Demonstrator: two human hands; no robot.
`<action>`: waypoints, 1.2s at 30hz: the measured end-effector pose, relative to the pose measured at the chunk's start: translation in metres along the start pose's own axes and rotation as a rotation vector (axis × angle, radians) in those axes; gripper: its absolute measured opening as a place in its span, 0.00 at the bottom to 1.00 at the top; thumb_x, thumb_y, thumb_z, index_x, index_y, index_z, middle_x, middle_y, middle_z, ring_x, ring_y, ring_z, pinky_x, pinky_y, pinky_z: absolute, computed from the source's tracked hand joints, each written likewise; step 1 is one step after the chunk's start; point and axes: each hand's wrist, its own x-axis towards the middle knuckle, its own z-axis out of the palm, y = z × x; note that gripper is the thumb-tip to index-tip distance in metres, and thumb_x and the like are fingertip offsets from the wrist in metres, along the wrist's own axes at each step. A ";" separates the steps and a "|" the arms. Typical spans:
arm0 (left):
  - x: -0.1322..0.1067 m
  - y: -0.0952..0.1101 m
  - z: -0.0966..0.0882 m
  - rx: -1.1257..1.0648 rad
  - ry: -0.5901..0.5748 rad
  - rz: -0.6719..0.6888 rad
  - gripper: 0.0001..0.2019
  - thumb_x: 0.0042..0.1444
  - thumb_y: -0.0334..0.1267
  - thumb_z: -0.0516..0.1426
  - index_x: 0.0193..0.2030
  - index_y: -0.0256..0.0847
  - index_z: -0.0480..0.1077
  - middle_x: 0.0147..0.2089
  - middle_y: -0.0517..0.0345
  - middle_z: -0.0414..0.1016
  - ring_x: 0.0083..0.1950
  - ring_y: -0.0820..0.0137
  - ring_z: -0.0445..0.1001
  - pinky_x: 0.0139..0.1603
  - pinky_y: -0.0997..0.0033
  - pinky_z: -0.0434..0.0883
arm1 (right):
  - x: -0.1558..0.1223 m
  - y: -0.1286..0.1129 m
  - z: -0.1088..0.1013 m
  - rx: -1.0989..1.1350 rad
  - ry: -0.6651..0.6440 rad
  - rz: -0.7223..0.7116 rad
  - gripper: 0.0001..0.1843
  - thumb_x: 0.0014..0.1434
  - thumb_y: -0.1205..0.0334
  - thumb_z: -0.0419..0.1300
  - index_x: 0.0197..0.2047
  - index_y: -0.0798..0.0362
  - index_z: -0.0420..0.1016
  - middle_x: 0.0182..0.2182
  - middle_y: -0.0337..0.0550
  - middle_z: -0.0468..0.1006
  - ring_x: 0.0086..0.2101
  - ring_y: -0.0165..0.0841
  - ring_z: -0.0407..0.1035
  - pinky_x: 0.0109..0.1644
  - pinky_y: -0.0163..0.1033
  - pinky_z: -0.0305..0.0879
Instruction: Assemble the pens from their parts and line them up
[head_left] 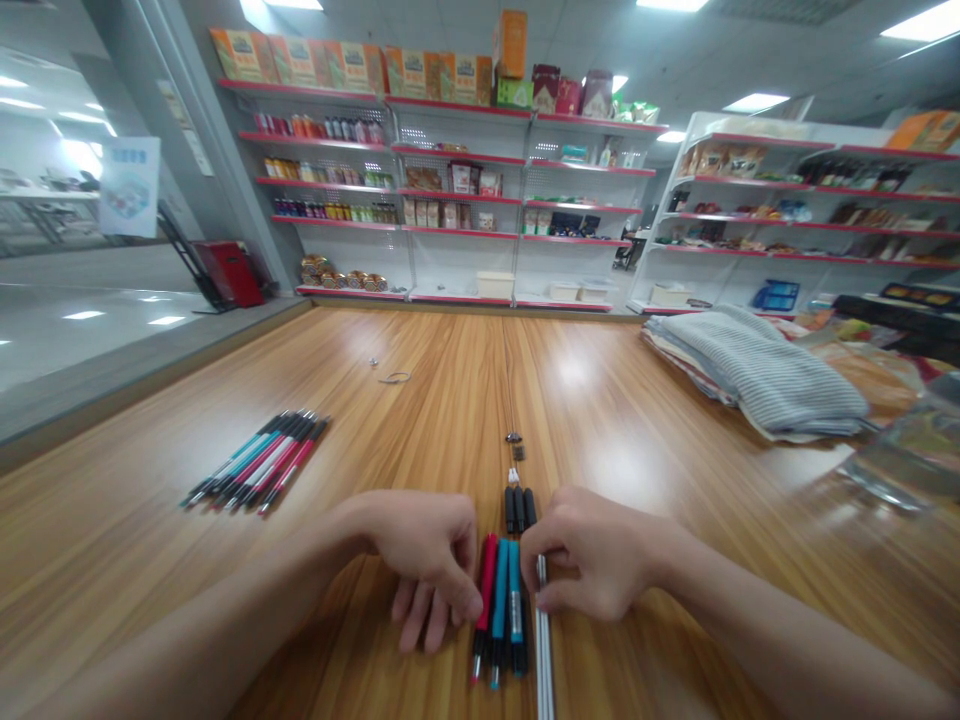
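A small row of pens lies on the wooden table in front of me: a red pen, two teal pens and a white pen, with black caps at their far ends. My left hand rests on the table beside the red pen, fingers curled, fingertips touching it. My right hand is curled with thumb and fingers pinched on the white pen.
A second group of several pens lies to the left. A thin wire ring and small metal bits lie farther out. Folded striped cloths sit at right. Store shelves line the back wall.
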 end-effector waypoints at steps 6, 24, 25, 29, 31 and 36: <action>-0.001 0.005 0.006 0.017 -0.079 -0.048 0.11 0.50 0.43 0.64 0.32 0.37 0.73 0.29 0.53 0.78 0.25 0.69 0.77 0.20 0.79 0.70 | 0.004 -0.005 0.005 -0.075 0.031 0.000 0.07 0.52 0.60 0.63 0.35 0.51 0.78 0.21 0.36 0.74 0.24 0.27 0.68 0.27 0.30 0.55; -0.004 0.010 0.008 0.071 -0.113 -0.010 0.10 0.53 0.43 0.61 0.33 0.37 0.72 0.31 0.53 0.78 0.24 0.70 0.76 0.17 0.81 0.67 | 0.007 -0.004 0.010 -0.101 0.044 -0.040 0.06 0.53 0.62 0.62 0.36 0.50 0.77 0.24 0.35 0.76 0.26 0.27 0.69 0.28 0.29 0.56; -0.004 0.009 0.008 0.076 -0.123 0.002 0.10 0.53 0.44 0.61 0.33 0.37 0.72 0.31 0.52 0.78 0.24 0.69 0.76 0.17 0.80 0.67 | 0.007 -0.005 0.010 -0.099 0.045 -0.037 0.06 0.53 0.62 0.62 0.36 0.51 0.77 0.24 0.36 0.76 0.25 0.27 0.69 0.27 0.29 0.56; -0.005 0.005 0.003 0.096 -0.150 0.050 0.12 0.53 0.46 0.61 0.34 0.37 0.72 0.32 0.50 0.78 0.24 0.68 0.77 0.16 0.80 0.67 | 0.005 -0.005 0.005 -0.071 0.048 -0.021 0.07 0.51 0.63 0.62 0.36 0.51 0.77 0.21 0.35 0.72 0.23 0.27 0.67 0.26 0.30 0.55; -0.005 0.003 0.000 0.084 -0.130 0.024 0.12 0.52 0.45 0.62 0.34 0.38 0.71 0.32 0.51 0.78 0.25 0.68 0.77 0.16 0.80 0.67 | 0.002 -0.004 0.000 -0.060 0.043 -0.022 0.09 0.50 0.68 0.60 0.37 0.51 0.77 0.19 0.34 0.70 0.22 0.26 0.65 0.26 0.30 0.54; -0.007 0.002 -0.001 0.064 -0.093 -0.032 0.12 0.52 0.45 0.63 0.34 0.38 0.72 0.33 0.52 0.78 0.25 0.69 0.77 0.17 0.80 0.68 | -0.003 -0.004 -0.011 -0.048 -0.011 -0.008 0.18 0.45 0.73 0.57 0.39 0.50 0.77 0.19 0.33 0.69 0.22 0.26 0.65 0.27 0.30 0.55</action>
